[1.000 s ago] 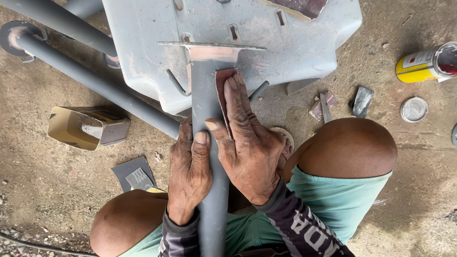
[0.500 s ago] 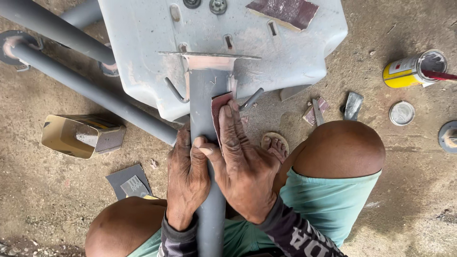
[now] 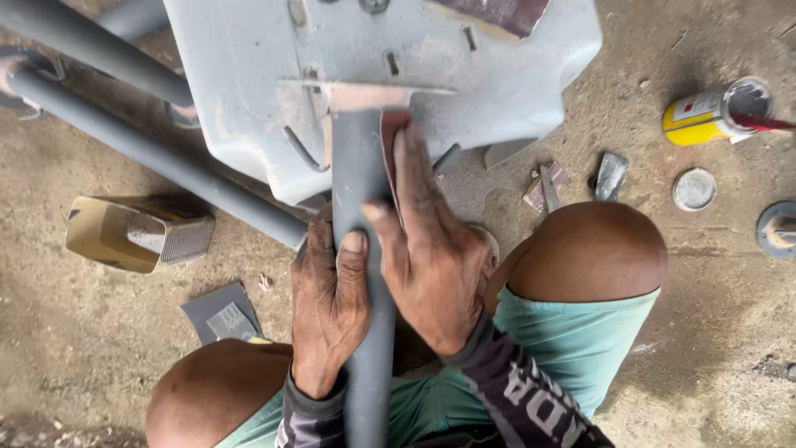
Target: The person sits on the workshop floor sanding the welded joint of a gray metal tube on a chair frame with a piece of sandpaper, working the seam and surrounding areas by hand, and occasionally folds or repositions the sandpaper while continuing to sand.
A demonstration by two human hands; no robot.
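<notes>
My hands on the grey chair leg point(image 3: 358, 166), dull and dusty.
My left hand point(image 3: 330, 311) clenches it; my right hand point(image 3: 431, 249) presses sandpaper point(image 3: 390, 141) flat just below the seat point(image 3: 249, 99).

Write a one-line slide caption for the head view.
Left hand grips a grey metal tube while the right hand presses reddish sandpaper against it, beneath an upturned grey seat.

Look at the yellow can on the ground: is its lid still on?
No: the yellow can lies on its side with its mouth open, and a round lid lies apart on the ground below it.
</notes>
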